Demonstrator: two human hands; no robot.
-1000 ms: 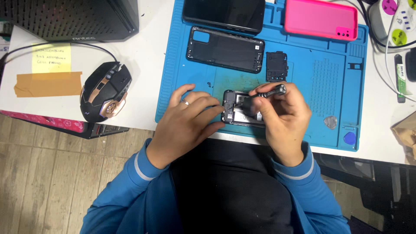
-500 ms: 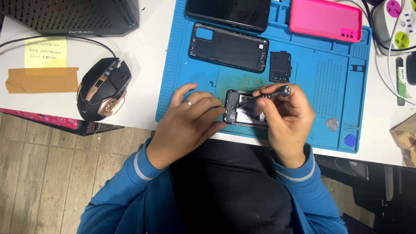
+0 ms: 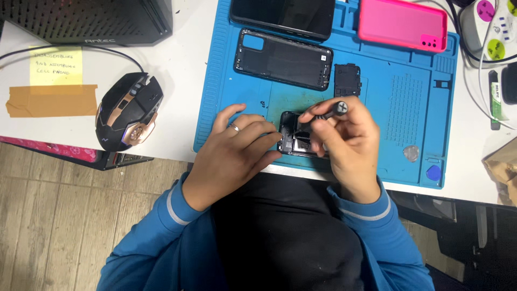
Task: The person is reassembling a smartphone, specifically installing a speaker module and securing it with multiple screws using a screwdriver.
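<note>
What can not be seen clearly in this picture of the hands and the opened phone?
Head view:
- Opened black phone body: mostly covered by left hand and right hand.
- Tip of the thin black screwdriver: hidden behind the fingers.
- Screws: too small.
- Dark rectangular phone on the blue work mat: cut by top edge.
</note>
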